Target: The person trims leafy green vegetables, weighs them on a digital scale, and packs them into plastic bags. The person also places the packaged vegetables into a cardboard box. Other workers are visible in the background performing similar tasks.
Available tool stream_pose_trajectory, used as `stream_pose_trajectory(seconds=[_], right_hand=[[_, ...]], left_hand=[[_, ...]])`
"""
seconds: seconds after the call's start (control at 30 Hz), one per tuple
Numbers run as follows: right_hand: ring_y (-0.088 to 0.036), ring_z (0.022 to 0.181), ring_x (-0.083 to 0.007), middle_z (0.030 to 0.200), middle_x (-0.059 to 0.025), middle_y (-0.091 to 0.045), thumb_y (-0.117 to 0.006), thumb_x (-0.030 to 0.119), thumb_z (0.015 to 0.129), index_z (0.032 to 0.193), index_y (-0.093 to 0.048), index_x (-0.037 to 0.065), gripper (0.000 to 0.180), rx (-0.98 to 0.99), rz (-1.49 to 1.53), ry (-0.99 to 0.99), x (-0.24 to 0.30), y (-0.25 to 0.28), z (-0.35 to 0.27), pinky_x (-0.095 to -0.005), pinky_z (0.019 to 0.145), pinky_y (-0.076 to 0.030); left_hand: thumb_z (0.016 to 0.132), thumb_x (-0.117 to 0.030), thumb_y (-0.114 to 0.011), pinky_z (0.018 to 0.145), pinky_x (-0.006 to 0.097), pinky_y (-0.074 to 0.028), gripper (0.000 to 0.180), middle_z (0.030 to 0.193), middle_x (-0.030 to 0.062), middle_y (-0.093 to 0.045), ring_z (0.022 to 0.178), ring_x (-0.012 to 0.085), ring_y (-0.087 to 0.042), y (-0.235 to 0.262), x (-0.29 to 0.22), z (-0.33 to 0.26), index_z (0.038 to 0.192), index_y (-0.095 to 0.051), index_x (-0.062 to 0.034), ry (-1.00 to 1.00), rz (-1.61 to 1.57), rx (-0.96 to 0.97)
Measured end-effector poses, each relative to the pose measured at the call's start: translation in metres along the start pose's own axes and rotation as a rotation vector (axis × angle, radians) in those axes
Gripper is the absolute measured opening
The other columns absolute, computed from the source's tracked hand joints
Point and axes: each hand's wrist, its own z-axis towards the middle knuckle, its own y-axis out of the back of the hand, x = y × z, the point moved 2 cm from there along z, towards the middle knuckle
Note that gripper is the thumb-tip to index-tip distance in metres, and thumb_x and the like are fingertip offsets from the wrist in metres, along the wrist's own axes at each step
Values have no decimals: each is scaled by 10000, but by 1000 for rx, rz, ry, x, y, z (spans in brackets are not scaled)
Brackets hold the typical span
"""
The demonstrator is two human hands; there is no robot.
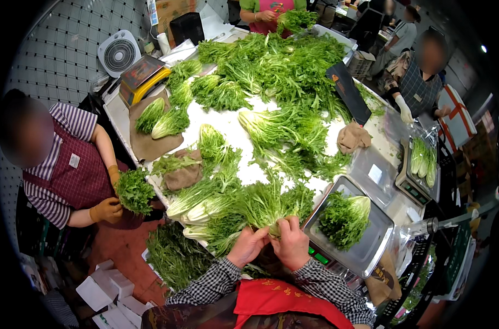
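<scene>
My left hand (248, 247) and my right hand (291, 244) meet at the near edge of the table. Both pinch the pale base of a head of curly endive (267, 202), whose frilly leaves spread away from me. Just left of it, several endive heads lie with white stems toward the left, one being a pale endive head (205, 210). To the right of my right hand, another endive head (345, 220) rests on the steel pan of a digital scale (384, 229). My fingers partly cover the stem end they grip.
A big endive pile (282, 60) covers the table's far side. Brown cloths (353, 137) lie about. A yellow scale (142, 79) stands far left; a second scale (407, 181) holds bagged endive. Co-workers stand left, far and right; the left one's gloved hand (108, 210) is by an endive.
</scene>
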Motion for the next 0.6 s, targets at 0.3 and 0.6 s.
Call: stream_pose_trajectory(seconds=[0.3,0.6], right_hand=[[-609,844,-357,999,-154,-530,-739,100,773,1039,-565,51,322,-23,293,-32,-9,-4,0,-420,646,-517],[-606,692,-324,979,-140,-560,-715,59,795,968,-584,33,218,9,276,75,-1,-3,-6,-400,593,-507]], left_hand=[[990,-141,-488,983,436,-470,316,1248,129,-616,1145,238,-587,31,9,2,1273,-547,-14,106,-174,53],[979,-205,-531,1032,439,-438,381,1270,137,-607,1161,255,-580,53,19,3,1291,-534,14,132,-105,-9]])
